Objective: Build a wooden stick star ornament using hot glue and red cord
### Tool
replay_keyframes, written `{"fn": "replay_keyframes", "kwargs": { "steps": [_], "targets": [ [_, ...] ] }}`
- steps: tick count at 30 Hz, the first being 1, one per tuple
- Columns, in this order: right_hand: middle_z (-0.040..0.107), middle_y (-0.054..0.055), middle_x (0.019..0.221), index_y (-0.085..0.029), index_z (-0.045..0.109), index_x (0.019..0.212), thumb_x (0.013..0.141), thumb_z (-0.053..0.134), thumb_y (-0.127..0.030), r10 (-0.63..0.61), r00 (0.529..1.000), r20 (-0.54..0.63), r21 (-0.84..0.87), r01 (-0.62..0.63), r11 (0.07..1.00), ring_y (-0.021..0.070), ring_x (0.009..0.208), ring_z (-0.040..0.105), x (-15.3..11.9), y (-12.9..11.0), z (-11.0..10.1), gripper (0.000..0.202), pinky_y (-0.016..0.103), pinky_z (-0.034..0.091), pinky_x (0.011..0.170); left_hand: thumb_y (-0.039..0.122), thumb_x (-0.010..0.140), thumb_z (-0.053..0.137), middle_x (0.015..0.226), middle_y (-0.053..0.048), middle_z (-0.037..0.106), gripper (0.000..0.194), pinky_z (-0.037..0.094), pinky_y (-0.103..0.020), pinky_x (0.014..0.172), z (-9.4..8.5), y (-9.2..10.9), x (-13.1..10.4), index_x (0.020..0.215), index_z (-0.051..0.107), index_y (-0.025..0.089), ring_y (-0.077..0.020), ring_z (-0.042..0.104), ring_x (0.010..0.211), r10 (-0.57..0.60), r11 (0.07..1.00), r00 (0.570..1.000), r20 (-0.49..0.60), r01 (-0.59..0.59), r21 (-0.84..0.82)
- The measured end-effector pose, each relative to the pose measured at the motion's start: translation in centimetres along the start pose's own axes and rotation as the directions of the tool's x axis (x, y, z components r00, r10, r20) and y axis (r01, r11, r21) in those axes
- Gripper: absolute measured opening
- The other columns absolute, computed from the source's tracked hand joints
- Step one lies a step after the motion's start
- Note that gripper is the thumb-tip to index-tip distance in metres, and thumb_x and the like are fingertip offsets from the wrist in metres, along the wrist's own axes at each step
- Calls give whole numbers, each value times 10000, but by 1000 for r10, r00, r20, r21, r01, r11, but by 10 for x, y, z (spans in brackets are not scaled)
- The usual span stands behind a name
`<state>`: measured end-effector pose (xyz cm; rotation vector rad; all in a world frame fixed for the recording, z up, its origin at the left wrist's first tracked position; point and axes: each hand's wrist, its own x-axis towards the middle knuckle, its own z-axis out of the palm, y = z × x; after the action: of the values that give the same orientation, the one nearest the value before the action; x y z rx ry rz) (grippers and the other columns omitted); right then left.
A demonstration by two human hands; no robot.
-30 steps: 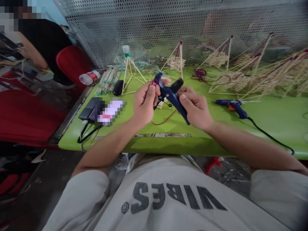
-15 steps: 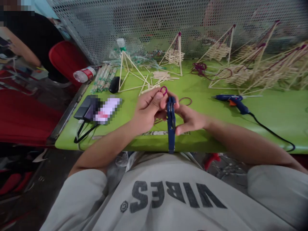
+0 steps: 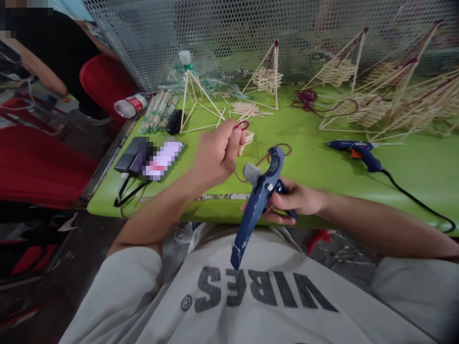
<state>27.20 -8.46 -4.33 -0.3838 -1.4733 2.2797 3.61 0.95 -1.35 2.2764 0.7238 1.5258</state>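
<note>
My left hand (image 3: 219,152) is closed, pinching a small loop of purple string (image 3: 245,124) that stands up above the thumb and finger. Just past it lies a small stack of thin wooden sticks (image 3: 248,137), partly hidden by the fingers. At the front edge of the table, my right hand (image 3: 299,198) grips a blue pipe cutter (image 3: 255,206), its metal blade swung out to the left and its long handle slanting down over my shirt. More purple cord (image 3: 283,145) curls on the table behind the cutter.
Stick pyramids (image 3: 266,79) with purple string line the mesh backboard (image 3: 229,28). A blue glue gun (image 3: 358,147) with its cable lies at right. Bundled sticks (image 3: 158,113), a phone (image 3: 163,161), a power bank (image 3: 132,155) and a bottle (image 3: 131,106) occupy the left. Another person sits beyond.
My right hand has drawn the cutter down and right, away from my left hand, and its blade now stands apart from the body. My left hand still holds the purple loop.
</note>
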Motion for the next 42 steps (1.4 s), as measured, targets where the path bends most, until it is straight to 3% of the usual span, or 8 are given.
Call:
{"fn": "replay_keyframes", "kwargs": {
  "steps": [3,6,9,21,28,32,38,42],
  "targets": [
    [595,-53,637,-191,653,931,1161,798,-732,-97,984,-152,-59,89,994,48,389,389,-1,-12,-1,606,160,304,346,610,1328,382,831,-16,754,529,454,-362,661,-10,-3,3,997,626,276,-154,672,660,105,981,994,4,-104,163],
    [576,-68,608,-160,740,1026,1163,780,-759,-123,963,-240,-152,88,984,40,359,319,1,-17,-3,616,172,244,324,574,1338,350,872,-30,773,484,438,-364,668,-13,-11,2,1075,626,276,-166,708,707,176,943,983,56,-185,278],
    [558,-88,586,-163,752,1148,1145,756,-822,-84,960,-267,-131,50,990,50,336,257,2,-17,-5,659,201,178,307,517,1345,339,890,-41,779,429,400,-380,654,-13,-16,-2,1149,634,275,-172,711,715,223,898,971,85,-239,369],
    [569,-90,607,-221,642,1129,1116,779,-830,-52,951,-306,-54,37,998,51,352,224,5,-20,-3,624,206,148,322,484,1335,247,994,-87,784,469,361,-413,679,-16,-15,-7,1214,645,268,-230,768,830,247,771,953,175,-302,560],
    [584,-92,629,-235,607,1111,1137,771,-799,-39,968,-247,35,49,998,50,344,225,6,-21,-7,588,198,179,338,477,1322,304,824,-24,624,476,356,-373,723,-13,-24,-4,1037,628,275,-199,619,712,318,771,938,141,-342,537],
    [573,-93,619,-226,635,1124,1127,754,-844,-40,971,-234,21,46,999,53,337,216,7,-19,-9,629,212,165,335,438,1305,363,738,-7,544,460,306,-393,704,-9,-24,-6,939,585,272,-188,471,628,329,844,940,90,-335,419],
    [443,-111,591,-207,692,1012,1054,907,-800,-133,883,-451,-127,84,988,54,404,267,8,-25,-2,632,220,199,371,266,1182,481,759,-19,640,265,250,-399,676,-14,-33,-5,958,621,277,-198,505,636,334,812,932,139,-359,461],
    [409,-96,565,-220,655,862,1044,943,-772,-180,834,-522,-221,71,973,64,433,317,6,-31,-4,648,231,225,375,247,1111,557,826,-17,720,183,341,-366,712,-18,-49,1,973,673,279,-207,586,680,318,848,932,175,-362,387]
  ]
}}
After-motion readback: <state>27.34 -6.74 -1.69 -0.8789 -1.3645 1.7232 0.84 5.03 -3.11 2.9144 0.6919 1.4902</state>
